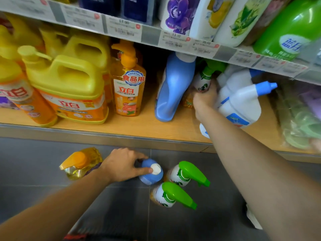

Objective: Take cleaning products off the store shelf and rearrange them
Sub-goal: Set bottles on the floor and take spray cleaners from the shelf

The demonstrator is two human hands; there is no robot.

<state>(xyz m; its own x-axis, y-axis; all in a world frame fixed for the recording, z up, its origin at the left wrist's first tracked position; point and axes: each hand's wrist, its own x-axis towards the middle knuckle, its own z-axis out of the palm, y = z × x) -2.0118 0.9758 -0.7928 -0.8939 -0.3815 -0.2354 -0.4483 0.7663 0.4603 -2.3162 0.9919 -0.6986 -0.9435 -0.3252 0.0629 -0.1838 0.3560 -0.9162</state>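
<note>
My left hand [124, 164] rests on a blue bottle with a white cap [152, 173] that stands on the grey floor, fingers around its top. Beside it stand two white spray bottles with green triggers [186, 173] [173, 194] and a yellow pump bottle [81, 162]. My right hand [205, 98] reaches into the lower wooden shelf [139, 126] and grips a green-trigger spray bottle [205, 79] standing between a leaning blue bottle [173, 87] and white bottles with blue angled caps [243, 100].
Yellow detergent jugs [69, 84] and an orange pump bottle [128, 80] fill the shelf's left half. Bagged green items [298, 122] lie at the right. The upper shelf [173, 40], with price tags, carries white and green bottles close above my right hand.
</note>
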